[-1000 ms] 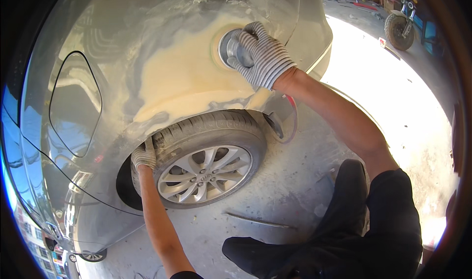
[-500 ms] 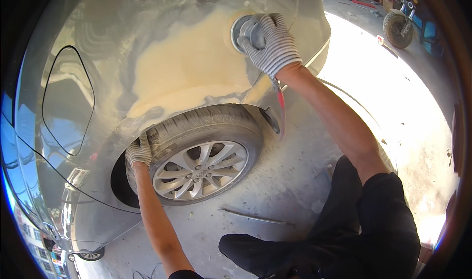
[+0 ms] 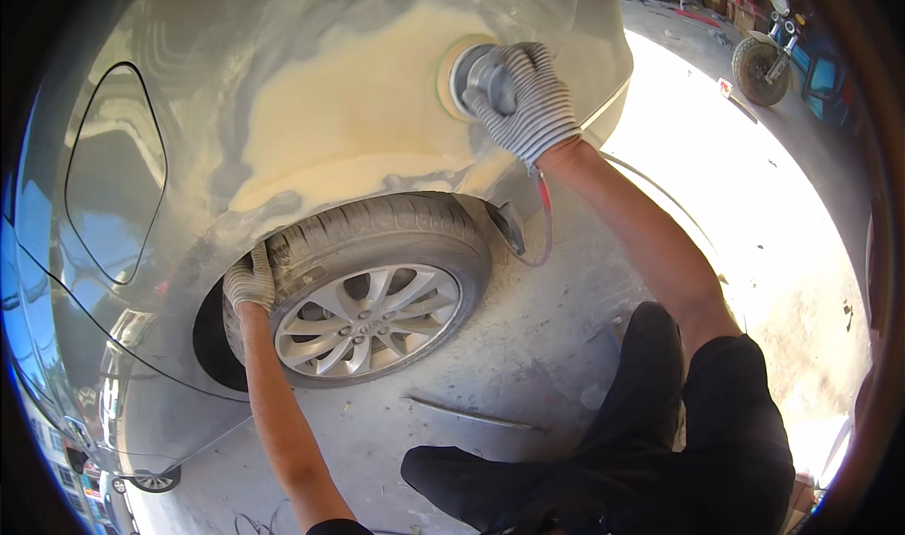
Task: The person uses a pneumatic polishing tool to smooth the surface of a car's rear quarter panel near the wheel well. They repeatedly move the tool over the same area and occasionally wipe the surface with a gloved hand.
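Grips a round, grey power sander [image 3: 490, 81] in the right hand [image 3: 530, 106], gloved in grey-and-white striped knit, with thumb and fingers wrapped around its body. Since half a second ago, has shifted it rightward and a little down along the glossy grey-green car panel [image 3: 594, 26]. Now holds its round, yellow-green-edged pad [image 3: 445, 82] apparently flat at the right border of the broad, cream-yellow filler patch [image 3: 358, 111]. Left of the grip, most of that patch, uncovered. Judging by the shift, seems to be working the filler's margin rather than its middle; too hard to tell how even there. Just below the grip, a thin red-and-grey flexible hose [image 3: 545, 196], now bowed into a wider loop.

Well to the lower left of the grip, keeps the left hand [image 3: 250, 285], likewise gloved, at the near side of the dusty black rubber tyre [image 3: 330, 247], fingers tucked in beside the tread. Cannot tell whether closed on anything, with fingertips hidden. Between both hands, below the filler, a silver, multi-spoke alloy wheel [image 3: 335, 299].
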### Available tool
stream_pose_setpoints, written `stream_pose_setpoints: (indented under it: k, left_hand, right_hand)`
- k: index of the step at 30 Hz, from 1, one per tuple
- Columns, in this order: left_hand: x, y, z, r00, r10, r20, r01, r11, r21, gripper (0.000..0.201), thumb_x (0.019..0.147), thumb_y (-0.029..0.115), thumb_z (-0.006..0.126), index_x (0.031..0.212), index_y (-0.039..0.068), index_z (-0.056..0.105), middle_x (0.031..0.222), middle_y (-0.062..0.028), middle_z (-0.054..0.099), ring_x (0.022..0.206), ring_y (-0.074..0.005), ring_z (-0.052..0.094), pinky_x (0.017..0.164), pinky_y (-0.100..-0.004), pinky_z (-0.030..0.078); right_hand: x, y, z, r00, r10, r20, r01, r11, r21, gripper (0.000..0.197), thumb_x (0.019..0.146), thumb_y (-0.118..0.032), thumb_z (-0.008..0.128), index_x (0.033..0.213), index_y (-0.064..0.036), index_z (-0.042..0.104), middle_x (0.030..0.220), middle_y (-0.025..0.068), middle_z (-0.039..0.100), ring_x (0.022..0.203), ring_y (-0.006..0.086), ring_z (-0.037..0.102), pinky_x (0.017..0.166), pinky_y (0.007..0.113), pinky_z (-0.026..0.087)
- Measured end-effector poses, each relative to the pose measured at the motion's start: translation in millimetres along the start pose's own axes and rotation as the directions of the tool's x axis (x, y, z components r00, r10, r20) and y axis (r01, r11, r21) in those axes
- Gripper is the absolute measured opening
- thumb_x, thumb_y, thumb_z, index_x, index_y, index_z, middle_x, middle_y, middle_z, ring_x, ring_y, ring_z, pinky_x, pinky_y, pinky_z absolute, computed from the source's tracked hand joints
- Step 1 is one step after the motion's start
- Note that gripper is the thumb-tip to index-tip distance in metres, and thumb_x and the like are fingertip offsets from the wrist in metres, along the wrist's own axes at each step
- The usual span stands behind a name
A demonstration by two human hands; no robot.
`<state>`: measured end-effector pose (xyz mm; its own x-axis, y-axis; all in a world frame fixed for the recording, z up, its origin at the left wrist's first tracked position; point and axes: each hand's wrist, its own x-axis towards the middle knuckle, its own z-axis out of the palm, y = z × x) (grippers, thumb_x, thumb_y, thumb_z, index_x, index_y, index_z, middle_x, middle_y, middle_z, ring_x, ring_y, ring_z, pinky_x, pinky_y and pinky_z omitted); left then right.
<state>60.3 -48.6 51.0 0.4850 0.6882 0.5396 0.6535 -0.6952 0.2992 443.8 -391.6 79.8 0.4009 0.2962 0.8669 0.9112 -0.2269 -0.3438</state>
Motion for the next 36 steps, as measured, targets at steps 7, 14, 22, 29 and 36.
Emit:
stream_pose_setpoints:
  k: [7,14,22,29,36]
  left_hand:
    - [-7,30,-13,0.998,-0.049,0.045,0.05,0.998,-0.034,0.071,0.104,0.061,0.047,0.137,0.0,0.063,0.141,-0.0274,0.061,0.133,-0.0474,0.053,0.106,-0.0488,0.045]
    - [1,9,-2,0.999,-0.043,-0.008,0.044,0.999,0.015,0.072,0.102,0.062,0.054,0.134,-0.002,0.065,0.133,-0.0234,0.069,0.126,-0.0401,0.063,0.105,-0.0413,0.046]
    - [2,2,-1,0.999,-0.051,-0.007,0.051,0.985,0.163,0.076,0.102,0.067,0.042,0.141,0.005,0.061,0.143,-0.0247,0.06,0.135,-0.0448,0.052,0.109,-0.0484,0.044]
    - [5,-1,3,0.999,-0.05,0.02,0.047,0.988,0.144,0.08,0.1,0.071,0.039,0.145,0.008,0.058,0.147,-0.0251,0.056,0.137,-0.0453,0.05,0.112,-0.0489,0.043]
    - [5,0,4,0.997,-0.08,-0.004,0.079,0.985,0.151,0.083,0.099,0.072,0.044,0.148,0.006,0.056,0.15,-0.0252,0.054,0.141,-0.0434,0.048,0.115,-0.0446,0.04]
  right_hand:
    - [-11,5,4,0.991,-0.129,-0.02,0.127,0.991,-0.048,0.062,0.085,-0.041,0.081,0.128,-0.0027,0.059,0.128,0.0258,0.056,0.099,0.0446,0.071,0.081,0.049,0.063]
    - [15,19,1,0.991,0.038,-0.126,-0.045,0.998,-0.048,0.066,0.08,-0.044,0.086,0.123,0.0001,0.062,0.126,0.0244,0.056,0.101,0.0426,0.07,0.084,0.047,0.062]
    - [3,-12,7,0.997,-0.042,-0.068,0.041,0.999,-0.015,0.062,0.075,-0.036,0.092,0.12,-0.0056,0.062,0.123,0.0182,0.056,0.103,0.0369,0.068,0.089,0.045,0.06]
    - [-8,-24,9,0.981,-0.188,0.04,0.191,0.976,-0.106,0.071,0.073,-0.046,0.091,0.124,-0.0039,0.064,0.127,0.0205,0.056,0.098,0.0397,0.07,0.081,0.046,0.063]
    - [-9,-26,7,0.972,-0.224,0.066,0.23,0.967,-0.109,0.069,0.074,-0.042,0.093,0.122,-0.0044,0.061,0.118,0.0189,0.059,0.103,0.0369,0.066,0.091,0.046,0.058]
